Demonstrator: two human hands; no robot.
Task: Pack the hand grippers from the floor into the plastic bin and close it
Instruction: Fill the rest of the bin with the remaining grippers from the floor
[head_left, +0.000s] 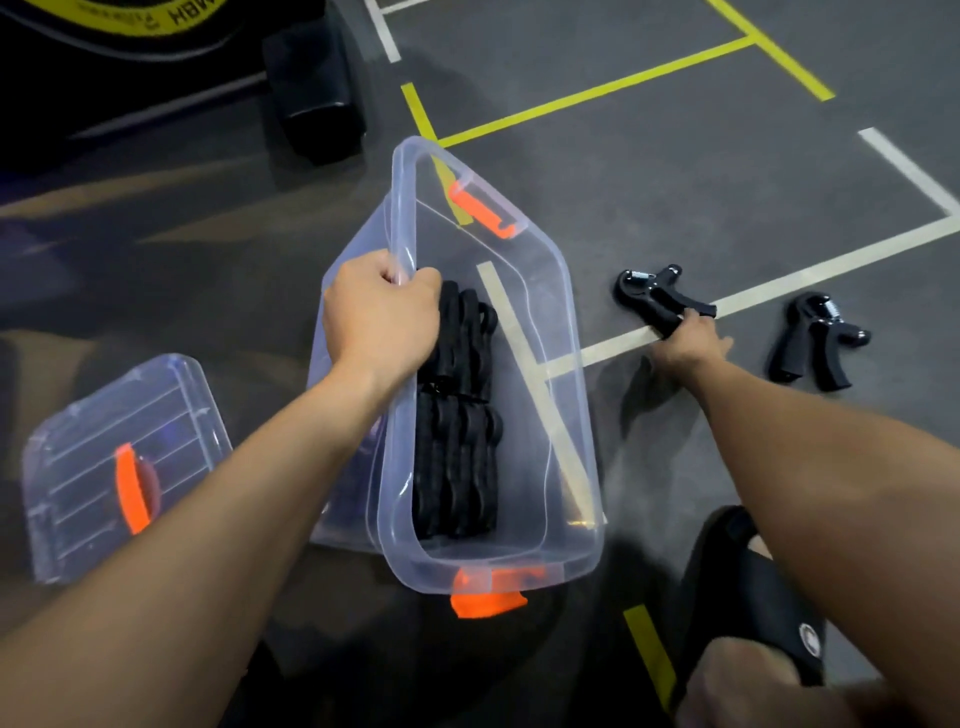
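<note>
A clear plastic bin (566, 322) with orange latches sits tilted on the grey floor, its left rim raised. My left hand (382, 317) grips that left rim. Several black hand grippers (457, 415) lie stacked inside along the bin's left wall. Right of the bin, a black hand gripper (652, 293) lies on the floor, and my right hand (688, 340) holds its handles with the fingers curled round them. Another black hand gripper (818, 340) lies on the floor further right, untouched.
The bin's clear lid (78, 467) with an orange handle lies flat on the floor at the lower left. A black slipper on a foot (748, 582) is at the lower right. A dark padded machine base (317, 88) stands at the back left. Yellow and white tape lines cross the floor.
</note>
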